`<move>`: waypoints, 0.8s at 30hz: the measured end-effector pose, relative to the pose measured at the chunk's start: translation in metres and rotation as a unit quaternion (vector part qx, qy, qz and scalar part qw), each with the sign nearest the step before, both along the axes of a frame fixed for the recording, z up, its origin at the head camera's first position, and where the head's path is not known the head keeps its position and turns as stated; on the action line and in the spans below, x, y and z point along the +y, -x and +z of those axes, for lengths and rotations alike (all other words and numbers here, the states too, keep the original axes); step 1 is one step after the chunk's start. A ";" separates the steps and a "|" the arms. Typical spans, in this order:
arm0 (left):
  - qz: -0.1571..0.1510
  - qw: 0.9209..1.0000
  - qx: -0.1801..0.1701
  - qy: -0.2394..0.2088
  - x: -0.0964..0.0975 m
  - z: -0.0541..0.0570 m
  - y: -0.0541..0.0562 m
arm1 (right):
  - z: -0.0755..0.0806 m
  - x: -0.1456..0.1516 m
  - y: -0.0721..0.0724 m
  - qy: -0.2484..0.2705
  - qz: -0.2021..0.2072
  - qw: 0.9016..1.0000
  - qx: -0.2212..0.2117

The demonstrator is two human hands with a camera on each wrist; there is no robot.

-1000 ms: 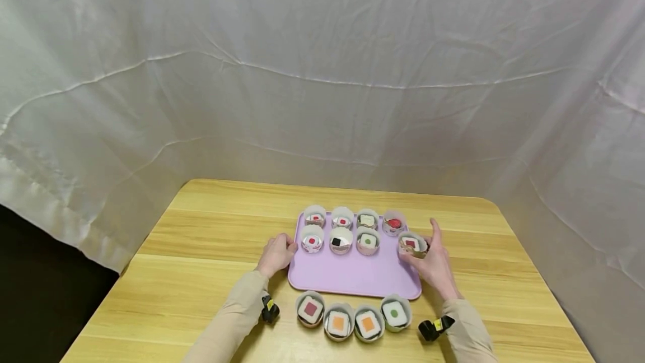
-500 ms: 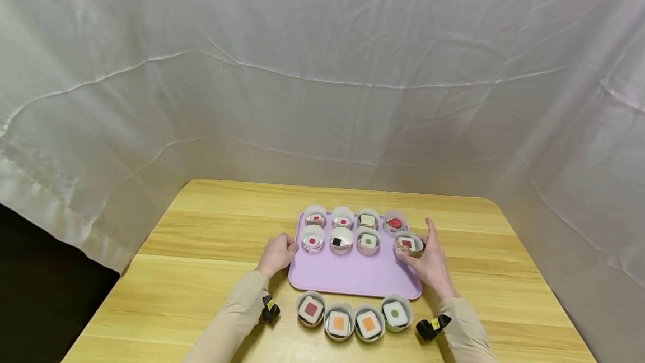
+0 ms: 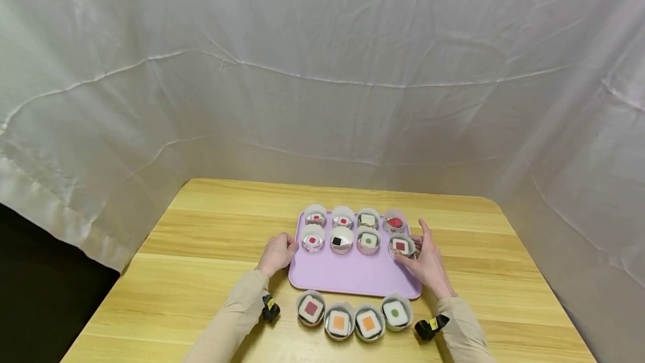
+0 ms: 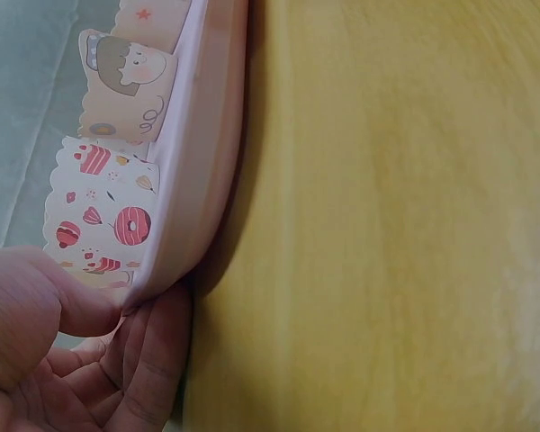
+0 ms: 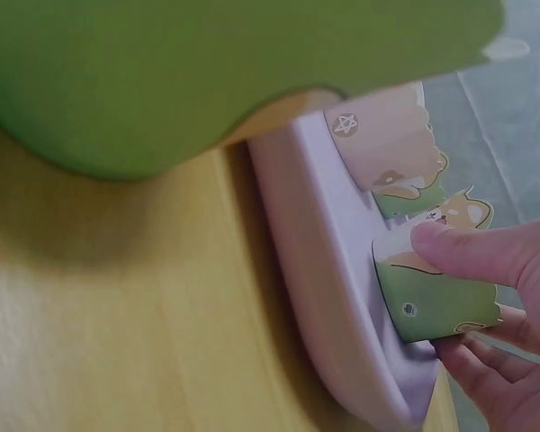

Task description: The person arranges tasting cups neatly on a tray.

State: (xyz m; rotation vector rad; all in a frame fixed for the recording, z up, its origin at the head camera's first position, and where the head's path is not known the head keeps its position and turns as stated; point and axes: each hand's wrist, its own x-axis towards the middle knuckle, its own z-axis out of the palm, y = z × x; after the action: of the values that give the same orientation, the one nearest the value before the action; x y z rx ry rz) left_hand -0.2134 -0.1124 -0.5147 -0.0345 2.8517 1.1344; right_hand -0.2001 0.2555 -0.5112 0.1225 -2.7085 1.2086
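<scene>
A lilac tray (image 3: 347, 279) bears two rows of paper cupcake cups with toy sushi pieces inside. My left hand (image 3: 276, 254) pinches the tray's left rim, thumb above and fingers underneath, as the left wrist view shows. Beside that thumb stands a white cup with a donut print (image 4: 103, 207). My right hand (image 3: 428, 262) holds a green paper cup with a dog print (image 5: 445, 292) between thumb and fingers, over the tray's right end. Inside this cup lies a white sushi piece with a dark red centre (image 3: 400, 246). It stands at the right end of the front row.
In front of the tray several filled cups stand on the wooden table (image 3: 201, 290): one with a dark red centre (image 3: 310, 309), two with orange centres (image 3: 338, 324), one with a green centre (image 3: 395, 313). A pale curtain (image 3: 322, 128) hangs behind the table.
My right hand has moved left with the cup, bringing it inward from the tray's right edge and levelling it in the front row. The left hand stays on the rim.
</scene>
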 end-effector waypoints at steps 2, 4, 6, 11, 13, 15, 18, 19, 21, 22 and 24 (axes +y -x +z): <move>0.000 1.000 0.001 0.001 0.000 0.000 0.000 | -0.001 0.000 0.000 0.004 0.000 1.000 0.003; 0.000 1.000 0.000 0.002 0.000 0.000 0.000 | -0.001 0.000 0.000 0.007 -0.001 1.000 0.001; 0.000 1.000 0.000 0.003 0.000 0.000 0.000 | -0.001 0.000 0.001 0.008 -0.003 1.000 -0.002; 0.000 1.000 0.003 0.002 0.000 0.000 0.000 | -0.001 -0.001 0.000 0.010 -0.005 1.000 -0.013; 0.000 1.000 0.004 0.001 0.000 0.000 0.000 | -0.001 -0.001 0.000 0.010 -0.006 1.000 -0.017; 0.000 1.000 0.003 0.000 0.000 0.000 0.000 | 0.000 -0.001 0.000 0.007 -0.008 1.000 -0.020; 0.000 1.000 0.004 0.000 0.000 0.000 0.000 | 0.001 -0.002 0.000 0.004 -0.011 1.000 -0.022; 0.000 1.000 0.003 0.000 0.000 0.000 0.000 | 0.001 -0.003 0.000 0.003 -0.012 1.000 -0.022; 0.000 1.000 0.002 0.000 0.001 0.001 0.000 | 0.001 -0.003 0.000 0.002 -0.012 1.000 -0.023; 0.000 1.000 0.002 0.000 0.001 0.001 0.000 | 0.002 -0.003 0.000 0.002 -0.013 1.000 -0.023; 0.000 1.000 0.000 -0.001 0.001 0.001 0.000 | 0.002 -0.003 0.000 0.000 -0.013 1.000 -0.024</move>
State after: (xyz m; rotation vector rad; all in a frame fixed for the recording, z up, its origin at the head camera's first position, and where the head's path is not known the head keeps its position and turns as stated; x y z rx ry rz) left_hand -0.2130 -0.1119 -0.5136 -0.0332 2.8509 1.1364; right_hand -0.2003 0.2521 -0.5094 0.0595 -2.7417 1.2204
